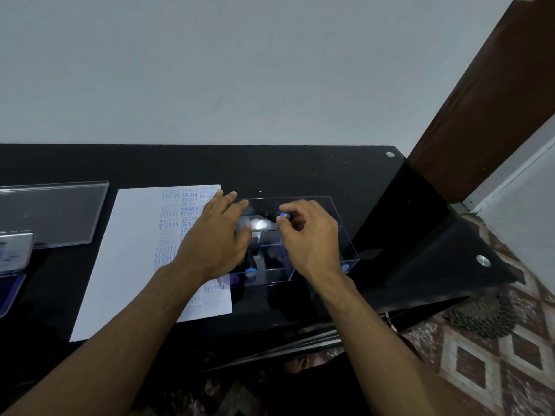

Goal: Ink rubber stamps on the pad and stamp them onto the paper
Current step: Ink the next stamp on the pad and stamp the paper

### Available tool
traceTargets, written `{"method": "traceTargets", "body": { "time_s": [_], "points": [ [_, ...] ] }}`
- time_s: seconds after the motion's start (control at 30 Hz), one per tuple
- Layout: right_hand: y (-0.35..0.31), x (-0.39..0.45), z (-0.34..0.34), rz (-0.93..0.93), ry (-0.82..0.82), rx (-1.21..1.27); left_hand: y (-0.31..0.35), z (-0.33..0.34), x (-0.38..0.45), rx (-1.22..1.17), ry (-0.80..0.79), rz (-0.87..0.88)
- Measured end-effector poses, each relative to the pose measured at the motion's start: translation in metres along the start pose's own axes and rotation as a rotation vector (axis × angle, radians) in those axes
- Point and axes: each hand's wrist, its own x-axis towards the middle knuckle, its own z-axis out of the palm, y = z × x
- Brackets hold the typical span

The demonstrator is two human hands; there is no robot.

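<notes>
On the black table (300, 166), a white paper (132, 250) printed with blue stamp marks lay at nine o'clock of a clear compartment box (330, 214). The left hand (219, 235) rested open-fingered on the box's left edge; the right hand (309, 235) pinched a blue-topped stamp (284, 215) above the box.

Two hands are in view, the left hand (217, 232) and the right hand (309, 235). One sheet of paper (132, 250) lies on the one table (300, 169). There is one clear box (330, 235) with compartments and one clear lid (51, 214). One ink pad (12, 265) sits at the left edge. Three blue stamp knobs show: one (284, 215) at the right hand, one (250, 272) inside the box, one (344, 267) by its near right corner.
</notes>
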Motion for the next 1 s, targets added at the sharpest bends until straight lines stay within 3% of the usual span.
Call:
{"method": "traceTargets", "body": {
  "time_s": [0.27,1.0],
  "points": [
    [-0.004,-0.032,-0.017,-0.104,-0.013,0.037,0.005,0.002,-0.025,-0.013,-0.002,0.018],
    [-0.003,-0.043,-0.009,-0.037,-0.139,-0.077,-0.003,0.009,-0.037,0.02,-0.002,0.025]
  ]
}}
